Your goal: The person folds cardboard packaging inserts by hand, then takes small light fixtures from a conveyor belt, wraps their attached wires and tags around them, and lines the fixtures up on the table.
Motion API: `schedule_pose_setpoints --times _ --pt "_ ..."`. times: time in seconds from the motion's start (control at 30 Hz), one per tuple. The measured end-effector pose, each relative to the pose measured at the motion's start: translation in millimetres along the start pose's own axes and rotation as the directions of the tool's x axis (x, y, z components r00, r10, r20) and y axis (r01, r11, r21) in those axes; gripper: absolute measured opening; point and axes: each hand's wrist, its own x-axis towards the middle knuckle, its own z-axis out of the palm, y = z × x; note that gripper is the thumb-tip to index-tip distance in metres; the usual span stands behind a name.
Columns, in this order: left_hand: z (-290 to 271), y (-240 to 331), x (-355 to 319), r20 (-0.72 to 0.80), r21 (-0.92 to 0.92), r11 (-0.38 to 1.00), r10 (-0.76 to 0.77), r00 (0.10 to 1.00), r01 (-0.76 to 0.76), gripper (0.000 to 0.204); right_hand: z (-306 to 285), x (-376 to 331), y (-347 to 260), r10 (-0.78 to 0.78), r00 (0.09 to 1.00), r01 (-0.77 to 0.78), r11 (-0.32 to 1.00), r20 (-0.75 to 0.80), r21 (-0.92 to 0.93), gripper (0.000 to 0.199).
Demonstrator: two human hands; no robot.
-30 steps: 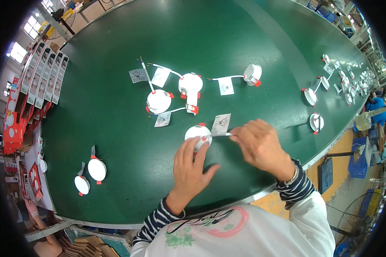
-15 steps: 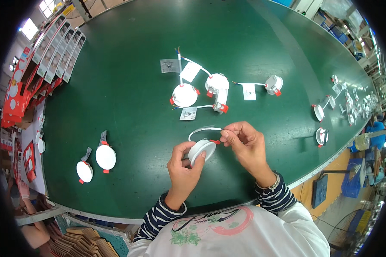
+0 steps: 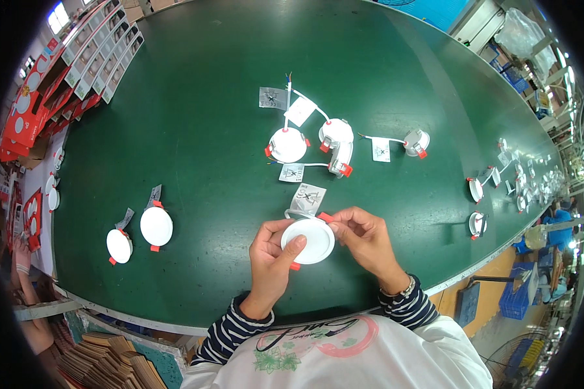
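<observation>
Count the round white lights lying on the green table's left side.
2: the first light is nearer the left hand; the second light lies left of it, slightly lower in the picture. None there appears hidden.

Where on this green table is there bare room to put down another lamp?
Bare table lies between the boxes at left and the middle lamps, and between the right hand and the right-edge lamps. It's crowded around the middle lamps, with cords and tags, and farther back among the right-edge lamps.
</observation>
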Motion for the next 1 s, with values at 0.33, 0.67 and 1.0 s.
schedule_pose_setpoints --times 0.33,0.67,1.0 --pt "-12 -6 6 0.364 -0.398 0.806 -0.300 0.882 0.438 0.031 -23 2 -2 0.128 0.908 -0.222 0.955 0.399 0.199 0.013" --pt "-28 28 18 0.006 -0.036 0.995 -0.093 0.996 0.094 0.033 -3 26 8 0.135 0.950 -0.162 0.984 0.283 0.074 0.009" --pt "-88 58 19 -0.007 0.980 -0.111 0.808 0.589 0.163 0.045 17 98 24 -0.399 0.811 0.499 0.087 0.429 -0.863 0.031"
